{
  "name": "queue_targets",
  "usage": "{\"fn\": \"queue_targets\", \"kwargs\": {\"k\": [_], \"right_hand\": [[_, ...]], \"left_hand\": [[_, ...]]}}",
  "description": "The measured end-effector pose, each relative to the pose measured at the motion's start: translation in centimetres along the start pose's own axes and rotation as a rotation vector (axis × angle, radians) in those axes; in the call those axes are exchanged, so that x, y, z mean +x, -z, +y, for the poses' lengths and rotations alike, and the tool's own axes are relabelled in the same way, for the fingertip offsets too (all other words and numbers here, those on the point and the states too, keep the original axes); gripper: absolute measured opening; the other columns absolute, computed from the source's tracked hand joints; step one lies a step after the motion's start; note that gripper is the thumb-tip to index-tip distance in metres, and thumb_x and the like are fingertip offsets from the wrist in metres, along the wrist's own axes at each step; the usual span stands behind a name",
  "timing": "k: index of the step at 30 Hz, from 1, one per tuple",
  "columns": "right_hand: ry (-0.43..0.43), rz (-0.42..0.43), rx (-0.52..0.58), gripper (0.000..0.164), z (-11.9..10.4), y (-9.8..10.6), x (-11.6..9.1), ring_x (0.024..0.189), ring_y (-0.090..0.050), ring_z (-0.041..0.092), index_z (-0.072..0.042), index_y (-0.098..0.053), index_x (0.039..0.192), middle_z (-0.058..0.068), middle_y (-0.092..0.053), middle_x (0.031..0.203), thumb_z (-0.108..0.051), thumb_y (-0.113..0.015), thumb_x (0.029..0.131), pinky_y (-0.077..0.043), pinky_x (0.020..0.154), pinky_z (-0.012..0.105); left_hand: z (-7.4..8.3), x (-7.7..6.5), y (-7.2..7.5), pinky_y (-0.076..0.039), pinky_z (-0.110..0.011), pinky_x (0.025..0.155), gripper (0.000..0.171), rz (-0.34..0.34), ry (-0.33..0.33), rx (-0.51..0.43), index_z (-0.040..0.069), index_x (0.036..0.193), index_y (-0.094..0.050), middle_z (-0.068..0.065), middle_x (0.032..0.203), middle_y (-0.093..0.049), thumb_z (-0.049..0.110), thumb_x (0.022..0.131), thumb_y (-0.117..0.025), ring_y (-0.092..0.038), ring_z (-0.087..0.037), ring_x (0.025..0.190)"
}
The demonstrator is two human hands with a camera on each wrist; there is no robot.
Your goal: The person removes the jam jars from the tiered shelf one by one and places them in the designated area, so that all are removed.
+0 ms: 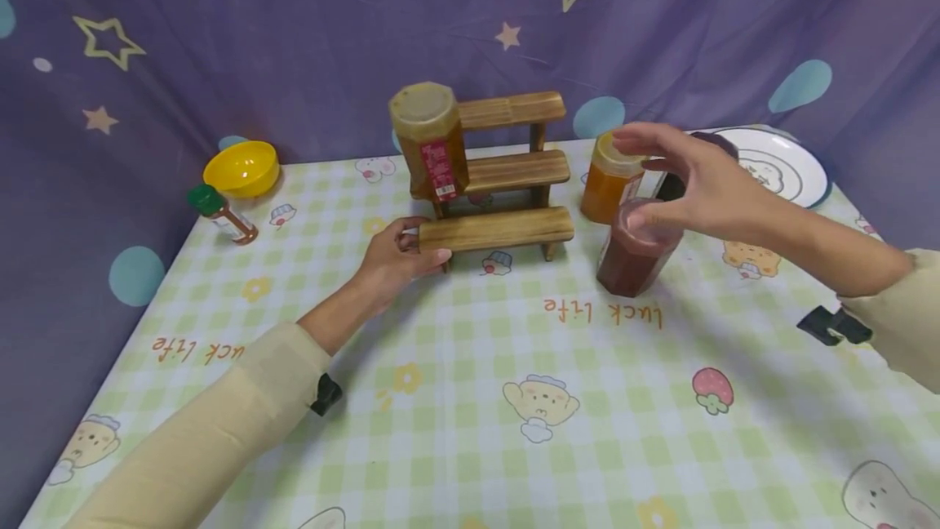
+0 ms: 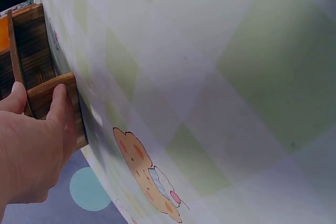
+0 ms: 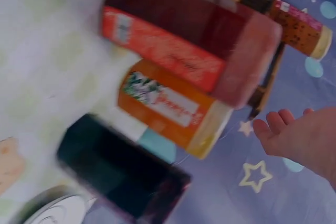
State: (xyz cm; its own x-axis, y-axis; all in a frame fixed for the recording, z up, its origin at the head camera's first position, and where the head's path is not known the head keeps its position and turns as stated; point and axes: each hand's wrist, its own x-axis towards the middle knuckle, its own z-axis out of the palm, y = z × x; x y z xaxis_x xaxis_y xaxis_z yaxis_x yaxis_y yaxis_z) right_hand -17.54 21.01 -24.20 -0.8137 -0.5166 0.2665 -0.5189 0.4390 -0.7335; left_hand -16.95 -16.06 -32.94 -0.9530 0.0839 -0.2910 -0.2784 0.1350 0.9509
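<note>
Wooden three-step rack stands at twelve o'clock on the worktop, whose cloth reads "luck life" upside down; the left hand has its fingers clamped on the lowest step, at the rack's eight o'clock. At its ten o'clock sits an amber jar, the pink label too small to read. At four o'clock is a dark red jar, its red label blurred; above it the right hand holds its fingers apart, touch uncertain
</note>
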Motion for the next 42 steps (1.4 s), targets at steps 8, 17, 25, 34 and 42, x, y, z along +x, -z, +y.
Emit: {"fn": "queue_targets", "kwargs": {"k": [8,17,25,34,42], "right_hand": [[-0.03,-0.053,0.105,0.083,-2.5,-1.4,3.1,0.133,-0.041,0.023,-0.014,-0.038,0.147,0.009,-0.046,0.142,-0.007,-0.081,0.077,-0.038,0.111,0.045],[0.017,-0.081,0.113,0.086,-5.0,-2.9,7.4,0.132,-0.042,0.022,-0.012,-0.036,0.148,0.009,-0.044,0.145,-0.013,-0.084,0.076,-0.036,0.114,0.04],[-0.003,-0.112,0.109,0.09,-6.6,-4.2,11.4,0.132,-0.041,0.017,-0.016,-0.03,0.151,0.006,-0.042,0.146,-0.022,-0.082,0.078,-0.038,0.113,0.035],[0.029,-0.161,0.123,0.096,-7.9,-6.5,15.1,0.129,-0.044,0.017,-0.013,-0.024,0.152,0.009,-0.044,0.143,-0.024,-0.083,0.077,-0.045,0.106,0.031],[0.017,-0.22,0.196,0.101,-8.7,-7.5,17.0,0.114,-0.053,0.018,-0.012,-0.019,0.153,0.011,-0.044,0.141,-0.02,-0.084,0.076,-0.05,0.097,0.029]], "left_hand": [[0.0,0.0,0.0,-0.057,-0.038,0.092,0.072,-0.002,-0.006,0.0,0.009,0.147,-0.033,-0.007,0.101,-0.044,-0.001,0.086,-0.07,-0.049,-0.015,0.076],[0.1,-0.1,0.0,-0.057,-0.037,0.092,0.072,-0.003,-0.008,-0.01,0.009,0.146,-0.033,-0.009,0.106,-0.047,-0.001,0.086,-0.07,-0.054,-0.016,0.081],[0.1,-0.2,0.1,-0.057,-0.037,0.092,0.071,-0.016,-0.022,-0.012,0.007,0.146,-0.033,-0.013,0.113,-0.05,-0.002,0.086,-0.07,-0.057,-0.017,0.085],[0.0,0.0,0.2,-0.058,-0.038,0.091,0.072,-0.015,-0.025,-0.008,0.007,0.146,-0.033,-0.012,0.111,-0.051,-0.002,0.086,-0.07,-0.056,-0.015,0.079],[0.0,0.0,0.2,-0.057,-0.039,0.092,0.072,-0.017,-0.023,0.009,0.007,0.146,-0.033,-0.015,0.117,-0.052,0.0,0.086,-0.071,-0.059,-0.017,0.084]]}}
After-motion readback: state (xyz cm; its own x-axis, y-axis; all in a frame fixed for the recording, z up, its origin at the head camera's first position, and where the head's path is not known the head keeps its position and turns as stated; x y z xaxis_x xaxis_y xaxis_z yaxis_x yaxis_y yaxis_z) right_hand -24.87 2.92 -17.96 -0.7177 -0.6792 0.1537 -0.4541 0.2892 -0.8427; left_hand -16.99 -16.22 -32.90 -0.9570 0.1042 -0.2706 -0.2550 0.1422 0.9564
